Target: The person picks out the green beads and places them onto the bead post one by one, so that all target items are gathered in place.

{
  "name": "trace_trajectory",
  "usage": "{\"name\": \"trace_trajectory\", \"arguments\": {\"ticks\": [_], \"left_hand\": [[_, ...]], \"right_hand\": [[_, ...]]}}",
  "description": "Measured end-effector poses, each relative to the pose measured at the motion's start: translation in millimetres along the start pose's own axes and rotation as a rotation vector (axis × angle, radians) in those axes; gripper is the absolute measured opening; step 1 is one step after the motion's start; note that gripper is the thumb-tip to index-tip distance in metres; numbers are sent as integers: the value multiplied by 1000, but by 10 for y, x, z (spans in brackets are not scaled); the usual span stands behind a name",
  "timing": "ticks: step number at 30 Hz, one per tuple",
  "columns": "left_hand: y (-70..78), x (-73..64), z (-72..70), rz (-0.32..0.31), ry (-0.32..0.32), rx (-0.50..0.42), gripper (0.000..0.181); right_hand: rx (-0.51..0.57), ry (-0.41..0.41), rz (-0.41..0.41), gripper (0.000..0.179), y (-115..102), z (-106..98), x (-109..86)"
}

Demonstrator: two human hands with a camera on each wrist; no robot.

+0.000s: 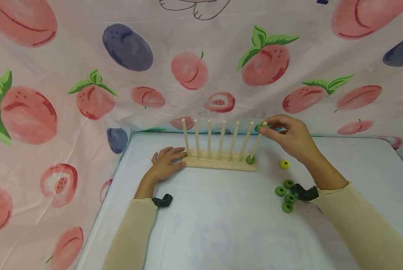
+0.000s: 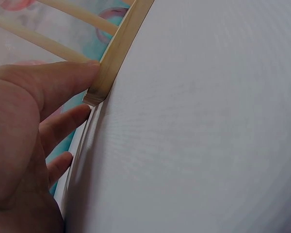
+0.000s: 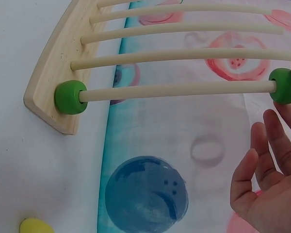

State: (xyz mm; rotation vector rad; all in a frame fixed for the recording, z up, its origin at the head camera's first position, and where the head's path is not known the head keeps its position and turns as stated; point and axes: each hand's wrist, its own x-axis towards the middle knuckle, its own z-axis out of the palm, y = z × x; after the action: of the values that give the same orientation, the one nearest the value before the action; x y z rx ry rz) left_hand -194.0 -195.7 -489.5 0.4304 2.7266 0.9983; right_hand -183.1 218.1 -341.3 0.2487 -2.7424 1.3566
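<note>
A wooden stand (image 1: 218, 164) carries a row of several upright pegs (image 1: 223, 140). My left hand (image 1: 166, 163) holds its left end, with the thumb (image 2: 72, 80) against the base edge; the index finger is hidden in the left wrist view. At the top of the rightmost peg, my right hand (image 1: 290, 137) pinches a green bead (image 3: 284, 86) between thumb and index finger. The peg's end is inside that bead's hole. A second green bead (image 3: 70, 97) sits at the foot of the same peg. The right hand's other fingers are spread below the held bead.
Several loose green beads (image 1: 280, 191) lie in a cluster on the white table (image 1: 221, 225), close to the right wrist's black camera (image 1: 304, 192). A yellow bead (image 1: 284, 164) rests right of the stand. Behind hangs a fruit-patterned cloth (image 1: 188, 33).
</note>
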Motion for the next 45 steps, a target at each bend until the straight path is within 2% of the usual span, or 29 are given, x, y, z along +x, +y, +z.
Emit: {"name": "trace_trajectory", "arguments": {"ticks": [19,25,35,45], "left_hand": [[-5,0,12,-3,7,9,49],[-3,1,-2,3,6,11,49],[-28,4,15,5,12,22,49],[-30,6,16,11,10,20,49]], "right_hand": [[0,-4,-5,35,-8,-15,-21],[-64,-37,7,37,47,-96,-86],[-186,-82,-22,33,330,-266,-257],[-230,-144,54,36,754,-395,-488]]}}
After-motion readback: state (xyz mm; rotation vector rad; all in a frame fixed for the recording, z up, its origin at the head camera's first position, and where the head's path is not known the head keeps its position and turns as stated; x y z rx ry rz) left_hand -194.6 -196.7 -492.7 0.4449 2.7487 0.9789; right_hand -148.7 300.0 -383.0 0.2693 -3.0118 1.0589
